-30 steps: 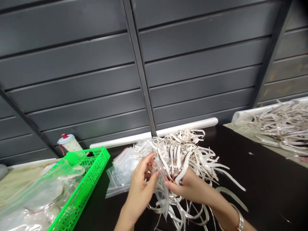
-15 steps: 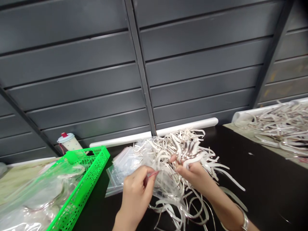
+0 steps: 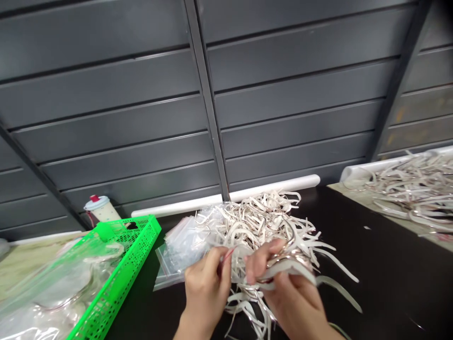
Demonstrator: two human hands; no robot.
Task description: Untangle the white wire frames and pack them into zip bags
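My left hand (image 3: 207, 283) pinches the mouth of a small clear plastic bag (image 3: 238, 257) with a red zip strip. Just to its right, my right hand (image 3: 288, 290) is closed round a bunch of curved white and silver strips (image 3: 288, 259), held level at the bag's opening. Both hands hover over a heap of the same white strips (image 3: 262, 217) on the dark table (image 3: 389, 283). Left of the heap lies a stack of clear zip bags (image 3: 177, 250).
A green perforated basket (image 3: 120, 274) with filled clear bags stands at the left. Behind it is a white bottle with a red cap (image 3: 101, 210). A second heap of strips (image 3: 414, 189) lies at the far right. Grey slatted panels form the back wall.
My right hand has come down from the heap towards me with its bunch of strips, turning it level at the bag. My left hand has kept its pinch on the bag.
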